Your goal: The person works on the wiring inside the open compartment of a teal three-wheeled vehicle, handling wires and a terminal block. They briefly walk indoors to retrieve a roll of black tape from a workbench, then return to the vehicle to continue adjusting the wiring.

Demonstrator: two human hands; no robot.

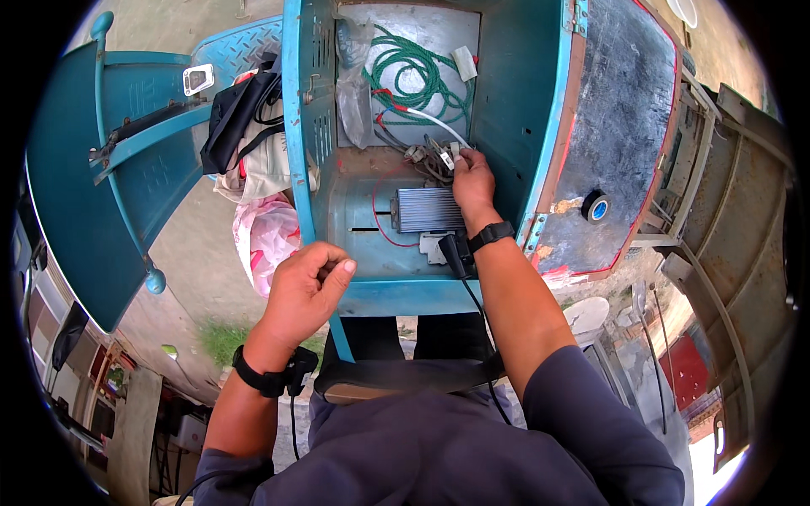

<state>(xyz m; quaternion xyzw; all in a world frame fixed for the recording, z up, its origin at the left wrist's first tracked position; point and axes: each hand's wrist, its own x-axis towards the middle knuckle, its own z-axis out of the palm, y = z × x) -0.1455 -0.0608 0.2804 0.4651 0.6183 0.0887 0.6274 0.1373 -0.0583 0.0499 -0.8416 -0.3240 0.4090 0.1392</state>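
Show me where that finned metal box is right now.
In the head view, the finned metal box lies in the blue compartment, lower left of the right hand, below the tangled wires.

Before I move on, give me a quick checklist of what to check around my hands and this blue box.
1. Right hand at the wires: ok, it is over their near end.
2. Wires untangled: not ok, they are bunched together.
3. Plug connections seated: cannot tell, too small and partly hidden.
4. Left hand empty: cannot tell, it is curled and nothing shows in it.
5. Green rope clear of both hands: ok, it lies beyond them in the blue box.
6. Tape roll in sight: ok, on the board at right.
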